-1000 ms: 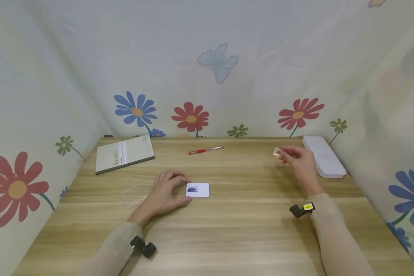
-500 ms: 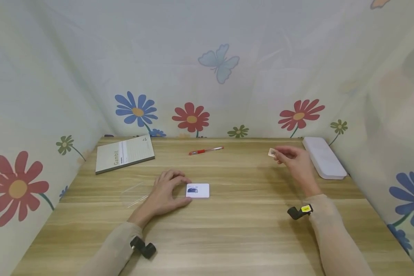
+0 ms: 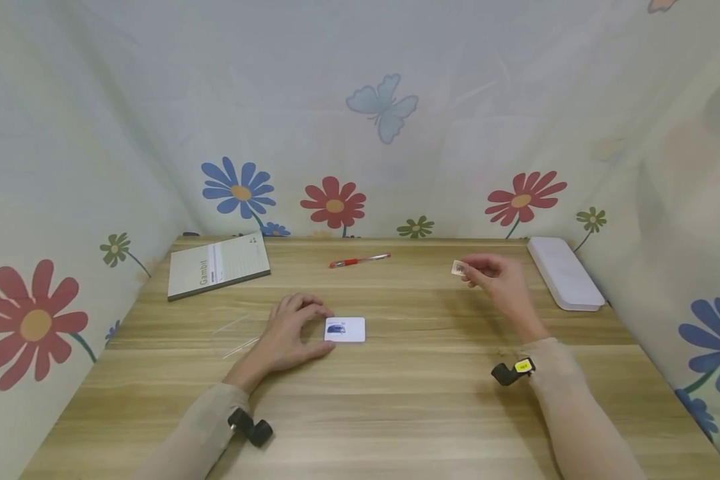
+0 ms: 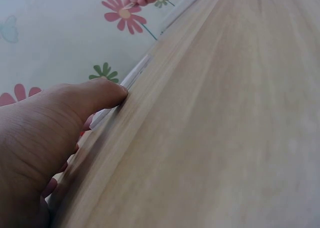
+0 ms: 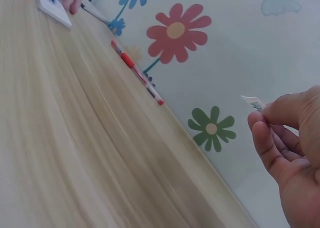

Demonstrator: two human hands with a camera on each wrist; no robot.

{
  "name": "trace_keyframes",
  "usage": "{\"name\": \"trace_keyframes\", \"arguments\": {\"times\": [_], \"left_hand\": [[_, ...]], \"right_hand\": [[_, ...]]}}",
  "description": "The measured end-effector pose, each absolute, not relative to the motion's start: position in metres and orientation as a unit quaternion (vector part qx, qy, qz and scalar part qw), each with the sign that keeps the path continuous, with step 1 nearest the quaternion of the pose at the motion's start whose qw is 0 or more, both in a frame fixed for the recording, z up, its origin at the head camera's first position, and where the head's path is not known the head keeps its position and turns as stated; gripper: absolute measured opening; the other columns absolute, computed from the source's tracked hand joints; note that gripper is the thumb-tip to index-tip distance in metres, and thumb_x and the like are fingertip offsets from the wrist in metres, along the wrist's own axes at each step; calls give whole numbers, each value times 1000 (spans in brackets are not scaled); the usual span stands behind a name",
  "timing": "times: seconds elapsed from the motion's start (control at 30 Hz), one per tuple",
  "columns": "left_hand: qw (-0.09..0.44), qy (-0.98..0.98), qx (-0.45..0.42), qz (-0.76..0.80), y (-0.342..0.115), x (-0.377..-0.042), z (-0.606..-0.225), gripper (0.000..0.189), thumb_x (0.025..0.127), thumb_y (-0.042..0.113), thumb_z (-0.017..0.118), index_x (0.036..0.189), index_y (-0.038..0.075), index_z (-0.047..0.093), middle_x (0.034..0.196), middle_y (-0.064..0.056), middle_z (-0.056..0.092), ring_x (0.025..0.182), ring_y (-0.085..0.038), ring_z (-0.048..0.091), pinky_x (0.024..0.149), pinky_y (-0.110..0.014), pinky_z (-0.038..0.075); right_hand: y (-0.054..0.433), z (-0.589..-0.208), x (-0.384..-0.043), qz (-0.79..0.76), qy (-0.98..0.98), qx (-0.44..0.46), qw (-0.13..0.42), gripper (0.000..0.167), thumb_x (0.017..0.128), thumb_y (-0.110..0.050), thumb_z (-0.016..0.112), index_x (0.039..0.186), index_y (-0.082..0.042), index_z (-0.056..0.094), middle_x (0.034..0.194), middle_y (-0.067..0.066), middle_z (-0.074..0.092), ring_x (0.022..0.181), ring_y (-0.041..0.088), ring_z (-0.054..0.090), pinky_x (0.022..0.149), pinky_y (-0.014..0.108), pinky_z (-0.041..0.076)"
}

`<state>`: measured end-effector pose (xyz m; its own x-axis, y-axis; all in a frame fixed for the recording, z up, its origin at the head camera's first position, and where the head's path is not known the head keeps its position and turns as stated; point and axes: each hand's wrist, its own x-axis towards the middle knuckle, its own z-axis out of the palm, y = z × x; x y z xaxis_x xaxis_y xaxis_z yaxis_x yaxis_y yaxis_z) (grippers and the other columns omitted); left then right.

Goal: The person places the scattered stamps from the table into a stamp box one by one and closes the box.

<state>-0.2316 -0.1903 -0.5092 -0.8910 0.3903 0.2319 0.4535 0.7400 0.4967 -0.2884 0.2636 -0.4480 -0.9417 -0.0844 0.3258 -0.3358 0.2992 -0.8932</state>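
1. A notebook [image 3: 234, 259] with "Gambit" on its cover lies at an angle near the back left corner of the wooden table [image 3: 396, 413].
2. Nearer the person, a clear sheet [image 3: 234, 338] lies just beside the left wrist; its glossy edges are the part that shows best.
3. The left hand [image 3: 283, 339] rests on the table, thumb and fingers spread a little and holding the near and far sides of a white slab at its left end. A black camera [image 3: 251, 428] sits at the sleeve.
4. The white slab [image 3: 353, 331] lies flat, left of the table's middle, a small blue picture printed on its left half.
5. Beyond the slab, well apart from it, a red pen [image 3: 351, 262] lies close to the back edge.
6. A small printed slip [image 3: 458, 268] is held up above the table, right of the pen and well apart from the slab.
7. The right hand [image 3: 501, 280] pinches the slip narrowly between thumb and fingertips, the other fingers curled beneath, as the right wrist view shows.
8. At far right, a white case [image 3: 566, 273] lies along the table's edge.
9. Behind everything hangs a cloth [image 3: 276, 100] printed with flowers and a butterfly.
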Motion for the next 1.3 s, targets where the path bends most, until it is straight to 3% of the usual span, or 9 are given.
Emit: {"name": "trace_keyframes", "arguments": {"times": [0.3,0.5,0.73,1.07,1.3], "left_hand": [[58,-931,-223,-285,-191,-230,-510,55,87,53,92,134,31,76,152,-4,57,147,-33,43,121,-66,26],[56,-933,-218,-282,-192,-229,-512,55,87,55,92,134,33,76,152,-3,57,146,-32,43,122,-65,27],[53,-932,-219,-283,-192,-229,-511,55,87,55,92,134,32,76,152,-3,57,146,-33,43,122,-66,26],[55,-932,-223,-279,-191,-231,-510,54,88,56,90,135,33,76,153,-3,56,147,-33,43,123,-66,27],[57,-931,-225,-282,-191,-232,-509,54,87,55,91,135,33,76,152,-3,57,147,-33,43,123,-65,26]], "right_hand": [[243,-454,-289,582,-798,139,69,26,107,-9,76,127,7,78,111,29,78,87,22,78,76,27,63],[231,-454,-284,593,-791,141,52,24,106,-5,75,126,8,77,112,29,78,87,17,76,78,25,62],[216,-456,-282,571,-807,148,37,24,106,-7,76,128,4,78,109,24,80,95,42,76,82,36,64],[186,-457,-284,580,-797,167,13,25,105,-6,77,127,4,78,112,23,80,95,36,77,80,28,62],[166,-457,-280,583,-793,175,-5,23,103,-5,79,125,4,79,110,20,80,92,26,78,81,33,65]]}}
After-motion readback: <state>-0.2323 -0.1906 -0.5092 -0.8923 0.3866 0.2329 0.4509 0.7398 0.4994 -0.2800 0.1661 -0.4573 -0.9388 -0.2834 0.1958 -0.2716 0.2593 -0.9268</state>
